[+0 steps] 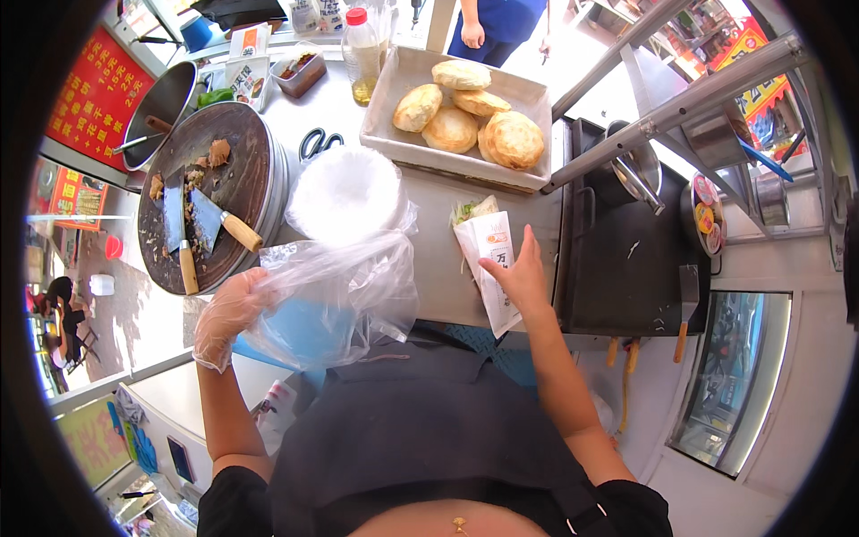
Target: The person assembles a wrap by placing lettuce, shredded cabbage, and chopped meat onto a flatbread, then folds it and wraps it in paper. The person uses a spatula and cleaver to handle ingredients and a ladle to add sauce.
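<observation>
My left hand [231,312], in a clear plastic glove, grips the edge of a thin clear plastic bag [349,295] that spreads across the counter's front edge. Behind the bag stands a stack of white disposable lids or bowls [349,194] wrapped in plastic. My bare right hand [520,272] is spread, thumb and fingers apart, over a filled wrap in a printed white paper sleeve [495,295]; whether it touches the paper I cannot tell. Shredded greens show at the sleeve's far end. Several round baked flatbreads [513,139] lie in a lined tray [376,134] beyond.
At left, two cleavers [173,215] with wooden handles rest on a round chopping block [248,148] with chopped scraps. Scissors [321,143], an oil bottle [360,60] and a sauce container [298,70] stand behind. A black griddle [617,268] with a scraper [687,295] is right. A person [500,27] stands beyond the counter.
</observation>
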The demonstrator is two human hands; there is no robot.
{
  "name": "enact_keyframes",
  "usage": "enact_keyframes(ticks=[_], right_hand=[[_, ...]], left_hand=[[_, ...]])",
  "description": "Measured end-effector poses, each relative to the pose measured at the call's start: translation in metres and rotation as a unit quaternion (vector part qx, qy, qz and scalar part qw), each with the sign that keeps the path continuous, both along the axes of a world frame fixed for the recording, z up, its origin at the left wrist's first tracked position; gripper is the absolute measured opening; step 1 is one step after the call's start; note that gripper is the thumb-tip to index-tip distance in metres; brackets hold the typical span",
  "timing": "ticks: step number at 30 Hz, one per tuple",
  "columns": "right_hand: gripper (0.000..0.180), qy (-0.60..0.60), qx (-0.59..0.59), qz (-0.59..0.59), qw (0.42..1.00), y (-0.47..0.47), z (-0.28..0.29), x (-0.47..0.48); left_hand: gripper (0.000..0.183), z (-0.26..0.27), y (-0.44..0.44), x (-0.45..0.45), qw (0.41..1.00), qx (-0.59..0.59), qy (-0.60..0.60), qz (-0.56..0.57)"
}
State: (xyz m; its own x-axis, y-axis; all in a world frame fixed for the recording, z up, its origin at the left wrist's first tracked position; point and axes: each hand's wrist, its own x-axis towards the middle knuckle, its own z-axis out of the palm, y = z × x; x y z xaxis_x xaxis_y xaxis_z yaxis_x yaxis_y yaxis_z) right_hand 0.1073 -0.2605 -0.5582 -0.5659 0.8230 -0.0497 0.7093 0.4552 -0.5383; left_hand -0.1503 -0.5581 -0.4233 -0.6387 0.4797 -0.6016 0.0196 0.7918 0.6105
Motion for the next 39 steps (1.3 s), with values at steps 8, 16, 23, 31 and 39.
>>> enact_keyframes(ticks=[8, 16, 23, 31, 39], right_hand=[[0.060, 0.093, -0.032, -0.120, 0.988, 0.002, -0.037, -0.029], [0.029, 0.128, -0.018, -0.114, 0.985, 0.000, -0.034, -0.023], [0.029, 0.296, -0.129, -0.145, 0.935, -0.005, -0.019, 0.011], [0.026, 0.614, -0.195, -0.054, 0.763, 0.043, 0.065, 0.056], [0.025, 0.649, -0.318, 0.009, 0.691, 0.042, 0.142, 0.015]], left_hand=[[0.024, -0.030, 0.040, 0.015, 0.986, 0.036, -0.051, -0.154], [0.027, -0.080, 0.094, 0.037, 0.941, 0.021, 0.002, -0.336], [0.024, -0.092, 0.108, 0.037, 0.937, 0.005, -0.020, -0.348], [0.035, -0.097, 0.167, 0.026, 0.897, -0.071, -0.035, -0.436], [0.035, -0.090, 0.244, 0.021, 0.853, -0.049, -0.130, -0.503]])
